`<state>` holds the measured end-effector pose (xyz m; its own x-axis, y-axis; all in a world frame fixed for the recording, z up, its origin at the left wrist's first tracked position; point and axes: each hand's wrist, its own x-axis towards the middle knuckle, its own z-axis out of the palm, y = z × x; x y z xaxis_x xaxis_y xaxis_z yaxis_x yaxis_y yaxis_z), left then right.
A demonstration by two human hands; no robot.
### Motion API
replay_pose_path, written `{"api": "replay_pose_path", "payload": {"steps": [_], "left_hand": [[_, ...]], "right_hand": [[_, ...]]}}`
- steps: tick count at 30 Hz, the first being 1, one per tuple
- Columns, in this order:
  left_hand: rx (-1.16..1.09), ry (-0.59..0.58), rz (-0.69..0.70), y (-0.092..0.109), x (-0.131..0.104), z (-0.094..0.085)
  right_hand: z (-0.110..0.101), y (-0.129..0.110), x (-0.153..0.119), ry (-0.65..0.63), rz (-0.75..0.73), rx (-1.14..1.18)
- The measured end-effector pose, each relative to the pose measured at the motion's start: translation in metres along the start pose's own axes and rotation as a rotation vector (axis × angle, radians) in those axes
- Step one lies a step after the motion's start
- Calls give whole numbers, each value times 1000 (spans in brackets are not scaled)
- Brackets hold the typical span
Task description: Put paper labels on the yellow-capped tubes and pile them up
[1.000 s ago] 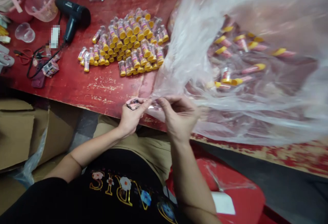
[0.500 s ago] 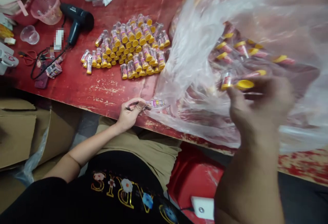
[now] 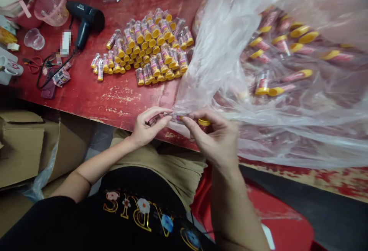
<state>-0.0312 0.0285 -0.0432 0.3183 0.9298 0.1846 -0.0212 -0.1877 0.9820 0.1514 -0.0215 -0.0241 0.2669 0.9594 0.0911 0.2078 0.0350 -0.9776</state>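
Red paint, worn through to pale patches along the near edge, covers the tabletop (image 3: 120, 94), where the person works with both hands close together. The left hand (image 3: 146, 126) is partly closed, with thumb and fingertips pinching one end of a small printed wrapper (image 3: 177, 117); folded dark-and-pink pieces (image 3: 153, 119) sit in its curled fingers. The right hand (image 3: 218, 138) has its thumb and forefinger at the wrapper's other end, while a yellow-capped tube (image 3: 204, 123) is gripped within its bent fingers.

Beyond the hands, a pile of tubes (image 3: 149, 48) lies with many yellow ends facing the person. To the right, a big clear bag (image 3: 218, 51) spreads over the tabletop, with loose tubes (image 3: 281, 44) in its opening. On the far left are a black hair dryer (image 3: 86, 19), a pink basket (image 3: 53, 5) and red-handled pliers (image 3: 35, 65). Cardboard boxes (image 3: 23, 147) stand below the edge at left, and a red stool (image 3: 283, 212) at lower right.
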Motion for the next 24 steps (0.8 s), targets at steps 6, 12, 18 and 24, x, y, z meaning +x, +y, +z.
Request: {"api": "replay_pose_path", "payload": {"steps": [6,12,18,24], "left_hand": [[-212,216,-204,-4,-7,17],[-147,156,-97,-7,-4,2],[-128,33,103,-13,-4,0],[-207,95,-104,-16,-9,6]], "right_hand": [[14,-3,-7,79,127,383],[-4,-27,-14,248,40,670],[29,-24,-13,379,-99,691],[32,-17,-24,424,-222,500]]}}
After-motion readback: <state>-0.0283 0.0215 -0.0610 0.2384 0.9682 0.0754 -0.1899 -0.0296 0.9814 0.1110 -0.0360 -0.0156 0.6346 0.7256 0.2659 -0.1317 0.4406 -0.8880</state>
